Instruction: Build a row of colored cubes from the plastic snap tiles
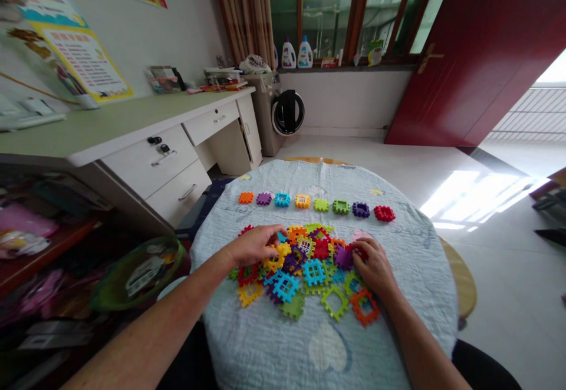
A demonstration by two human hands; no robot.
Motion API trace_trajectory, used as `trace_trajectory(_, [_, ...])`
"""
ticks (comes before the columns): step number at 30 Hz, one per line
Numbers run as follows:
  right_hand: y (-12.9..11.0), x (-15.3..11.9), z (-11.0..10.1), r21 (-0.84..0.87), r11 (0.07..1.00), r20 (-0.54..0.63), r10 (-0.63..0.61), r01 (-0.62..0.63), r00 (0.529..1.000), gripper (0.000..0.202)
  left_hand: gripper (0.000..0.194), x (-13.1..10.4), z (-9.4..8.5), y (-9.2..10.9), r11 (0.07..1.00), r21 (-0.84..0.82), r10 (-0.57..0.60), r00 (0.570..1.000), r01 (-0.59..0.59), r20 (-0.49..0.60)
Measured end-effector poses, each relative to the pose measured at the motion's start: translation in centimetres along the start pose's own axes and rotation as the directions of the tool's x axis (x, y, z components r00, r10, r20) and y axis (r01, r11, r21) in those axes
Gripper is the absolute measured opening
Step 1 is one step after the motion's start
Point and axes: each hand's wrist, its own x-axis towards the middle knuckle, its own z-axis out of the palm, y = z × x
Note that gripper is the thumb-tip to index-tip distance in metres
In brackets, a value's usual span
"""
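A heap of colourful plastic interlocking tiles, toothed at the edges and some with window openings, lies mid-table. My left hand reaches over its left side, thumb and fingers apart, the thumb tip against a yellow tile. At the heap's right side, my right hand has its fingers curled around a red tile, partly hidden by them. A purple tile lies beside those fingertips. Behind the heap stretches a row of separate toothed pieces, from an orange one to a red one.
A pale blue cloth with heart shapes covers the round table. Left of it stand a long desk with drawers and a green basket. A washing machine with its door open is at the back. A stool shows at right.
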Motion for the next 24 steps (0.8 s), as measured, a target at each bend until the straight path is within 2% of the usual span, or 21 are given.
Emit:
trace_trajectory(4, [-0.1, 0.0, -0.1, -0.009, 1.0, 0.001, -0.003, 0.003, 1.0, 0.026, 0.034, -0.3, -0.9, -0.1, 0.985, -0.171, 0.017, 0.999, -0.01, 0.042])
trace_trajectory(8, [-0.2, 0.1, -0.1, -0.017, 1.0, 0.007, -0.004, 0.004, 1.0, 0.027, 0.033, 0.5, -0.5, -0.6, 0.965, -0.26, -0.036, 0.999, 0.028, -0.025])
trace_trajectory(11, [-0.2, 0.0, 0.0, -0.017, 1.0, -0.001, -0.007, 0.007, 1.0, 0.026, 0.035, 1.4, 0.7, -1.2, 0.987, -0.153, -0.07, 0.995, 0.058, -0.076])
trace_trajectory(15, [-0.1, 0.0, 0.0, -0.022, 1.0, 0.007, -0.011, 0.011, 1.0, 0.026, 0.038, 1.8, 2.1, -1.4, 0.988, 0.153, 0.016, 0.989, 0.007, -0.148])
trace_trajectory(19, [0.0, 0.1, 0.0, -0.029, 1.0, 0.017, -0.011, 0.012, 1.0, 0.026, 0.05, 1.1, 2.3, -0.9, 0.966, 0.258, 0.027, 0.992, 0.005, -0.122])
trace_trajectory(24, [-0.2, 0.1, 0.0, -0.032, 0.999, 0.008, -0.013, 0.013, 1.0, 0.025, 0.071, 0.8, 2.1, -0.2, 0.928, 0.365, -0.052, 0.997, 0.068, -0.053])
